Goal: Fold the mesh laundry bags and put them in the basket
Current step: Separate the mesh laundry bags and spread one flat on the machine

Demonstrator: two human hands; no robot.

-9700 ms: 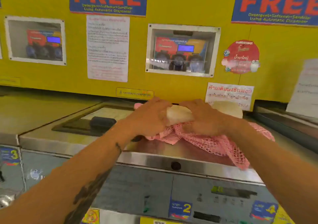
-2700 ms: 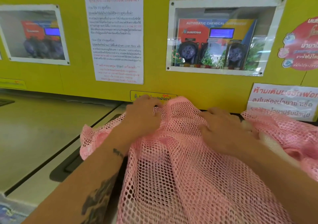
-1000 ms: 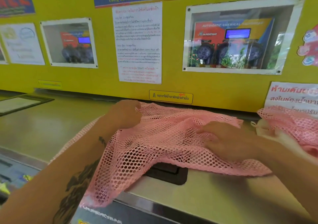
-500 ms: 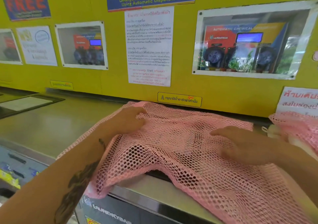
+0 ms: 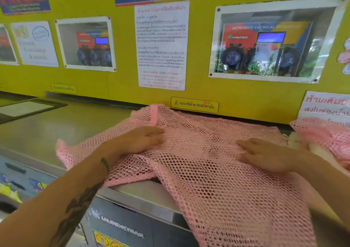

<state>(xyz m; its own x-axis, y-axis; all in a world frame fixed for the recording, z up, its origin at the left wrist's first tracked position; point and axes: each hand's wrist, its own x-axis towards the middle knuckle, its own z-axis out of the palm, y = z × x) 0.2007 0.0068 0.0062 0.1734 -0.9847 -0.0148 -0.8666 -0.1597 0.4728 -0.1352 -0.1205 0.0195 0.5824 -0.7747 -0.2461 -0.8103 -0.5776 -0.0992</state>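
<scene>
While the pink mesh bag (image 5: 204,152) lies spread on the steel machine top (image 5: 62,127), its far edge touches the yellow wall (image 5: 117,87) and its near part hangs over the front edge. Left hand (image 5: 140,140) and right hand (image 5: 265,155) rest flat on it, well apart, fingers straight. Bare steel is free on the left; a second pink bag (image 5: 325,133) lies at right. Half a second ago, the left hand's fingers were curled at the far edge; now they lie flat, nearer the middle.

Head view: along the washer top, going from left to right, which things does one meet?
Bare steel washer top → left hand flat on the spread pink mesh bag → right hand flat on that bag → bunched pink mesh bags.
</scene>
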